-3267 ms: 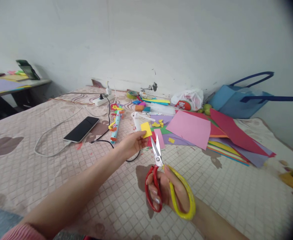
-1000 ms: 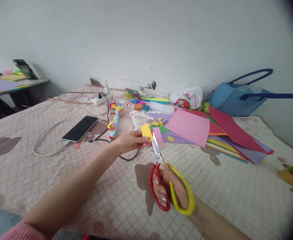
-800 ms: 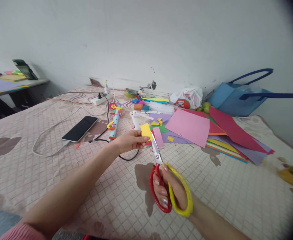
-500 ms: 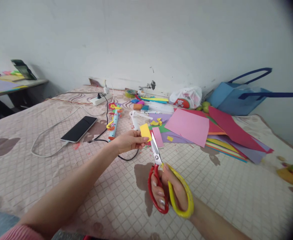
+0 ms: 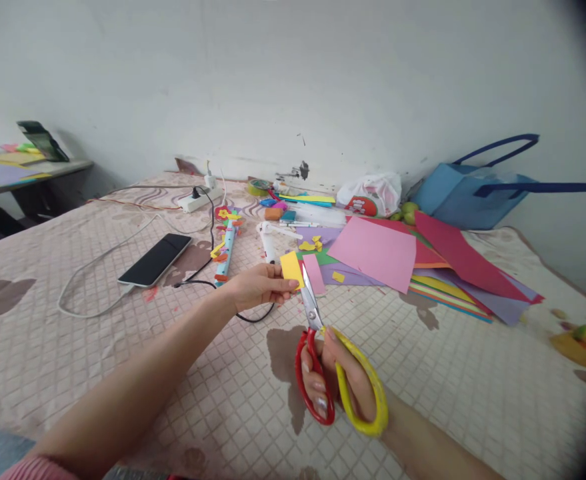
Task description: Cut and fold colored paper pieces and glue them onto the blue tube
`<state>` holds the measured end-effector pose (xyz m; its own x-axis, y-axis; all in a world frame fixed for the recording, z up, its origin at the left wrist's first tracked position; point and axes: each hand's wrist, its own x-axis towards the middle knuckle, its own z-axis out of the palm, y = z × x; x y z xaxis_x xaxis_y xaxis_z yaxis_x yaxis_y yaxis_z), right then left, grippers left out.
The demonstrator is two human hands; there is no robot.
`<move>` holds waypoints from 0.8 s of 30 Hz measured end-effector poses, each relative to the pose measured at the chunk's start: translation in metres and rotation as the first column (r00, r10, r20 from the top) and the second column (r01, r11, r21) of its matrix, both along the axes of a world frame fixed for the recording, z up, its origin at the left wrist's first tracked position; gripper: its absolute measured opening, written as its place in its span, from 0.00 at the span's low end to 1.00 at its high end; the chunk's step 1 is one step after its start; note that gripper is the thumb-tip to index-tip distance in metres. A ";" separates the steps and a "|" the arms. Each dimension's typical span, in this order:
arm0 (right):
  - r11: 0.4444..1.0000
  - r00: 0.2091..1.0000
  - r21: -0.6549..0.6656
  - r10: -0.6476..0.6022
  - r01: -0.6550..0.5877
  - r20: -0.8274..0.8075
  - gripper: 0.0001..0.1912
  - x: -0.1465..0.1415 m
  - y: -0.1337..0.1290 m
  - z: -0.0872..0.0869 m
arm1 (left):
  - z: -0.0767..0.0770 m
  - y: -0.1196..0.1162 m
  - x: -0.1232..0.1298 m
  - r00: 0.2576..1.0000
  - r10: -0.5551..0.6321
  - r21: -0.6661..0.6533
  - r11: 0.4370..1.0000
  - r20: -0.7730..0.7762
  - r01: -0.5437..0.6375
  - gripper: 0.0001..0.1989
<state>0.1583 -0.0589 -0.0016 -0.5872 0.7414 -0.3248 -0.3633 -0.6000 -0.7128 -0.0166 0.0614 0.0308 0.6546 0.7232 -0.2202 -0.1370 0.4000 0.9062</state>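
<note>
My left hand pinches a small yellow piece of paper between thumb and fingers, above the table. My right hand is wrapped through the handles of a pair of scissors, one handle red and the other yellow. The blades point away from me, slightly apart, with their tips close to the right edge of the yellow paper; I cannot tell whether they touch it. Just behind lie a pink paper strip and a small yellow scrap on purple paper.
Coloured paper sheets spread at the right, before a blue bag and a white plastic bag. A phone on a white cable lies left, near a power strip and a decorated light-blue stick. A white hinged tool stands centre.
The yellow paper has tilted and dropped slightly in my left hand. The scissors stay nearly in place, their blades a little closer to the paper. The whole view has shifted slightly.
</note>
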 end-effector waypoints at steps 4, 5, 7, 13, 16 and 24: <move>1.000 1.000 0.008 -0.005 0.005 0.015 0.27 0.000 0.001 0.000 | 0.000 -0.002 0.002 0.999 -0.026 0.008 1.000 -0.018 0.027 0.10; 1.000 1.000 0.009 -0.006 0.006 0.016 0.27 0.000 0.001 0.000 | -0.001 -0.002 0.002 0.999 -0.031 0.006 1.000 -0.023 0.031 0.10; 1.000 1.000 0.014 -0.009 0.009 0.009 0.27 0.001 0.002 0.001 | -0.001 -0.002 0.002 0.999 -0.033 0.005 0.999 -0.029 0.033 0.10; 1.000 1.000 -0.003 -0.009 0.009 0.012 0.27 0.001 0.002 0.000 | -0.002 0.000 0.001 0.999 -0.041 0.007 0.999 -0.026 0.041 0.11; 1.000 1.000 -0.006 -0.017 0.017 0.011 0.26 0.002 0.002 -0.003 | -0.002 0.000 0.001 0.999 -0.045 0.005 0.999 -0.025 0.045 0.11; 0.998 0.999 -0.047 -0.039 0.039 -0.006 0.26 0.001 0.000 -0.002 | -0.002 0.001 0.001 0.998 -0.050 0.004 0.999 -0.027 0.050 0.11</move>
<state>0.1597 -0.0586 -0.0039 -0.5605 0.7479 -0.3556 -0.3917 -0.6178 -0.6819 -0.0152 0.0620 0.0283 0.6838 0.6909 -0.2347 -0.0925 0.4010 0.9114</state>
